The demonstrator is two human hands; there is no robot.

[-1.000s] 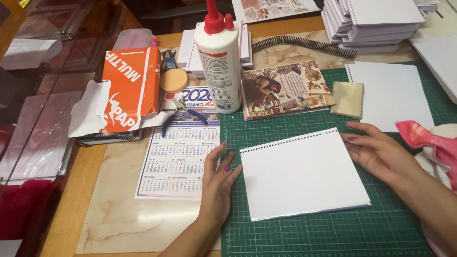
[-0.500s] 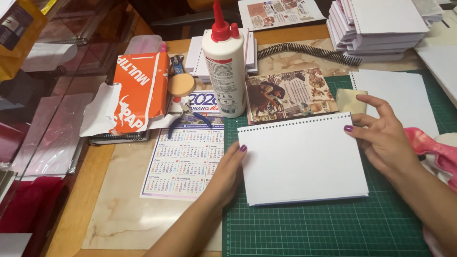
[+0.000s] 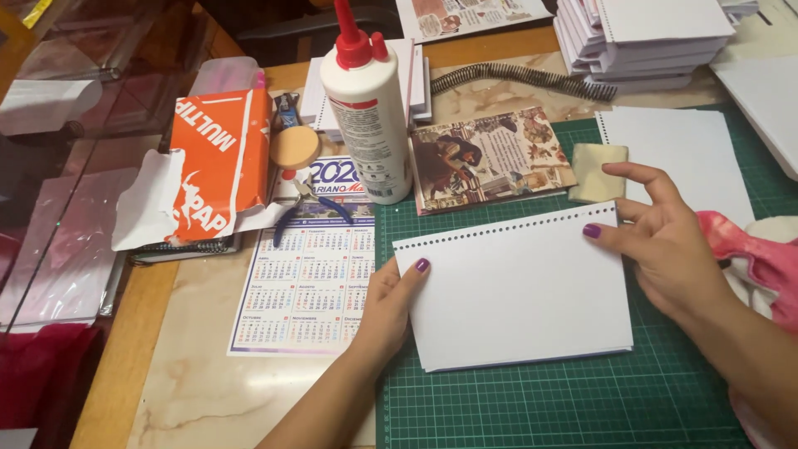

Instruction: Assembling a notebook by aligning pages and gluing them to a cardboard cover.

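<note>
I see left hand (image 3: pixel 386 303) and right hand (image 3: pixel 665 241), loose open grip, squaring white punched paper stack (image 3: pixel 515 287); sheets may fan, holes misalign.

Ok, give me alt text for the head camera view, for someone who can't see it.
Two hands square up a stack of punched white sheets on a green cutting mat: the left hand at its left edge, the right hand at its right. Behind stand a white glue bottle with a red cap, a calendar and an illustrated cover.
</note>
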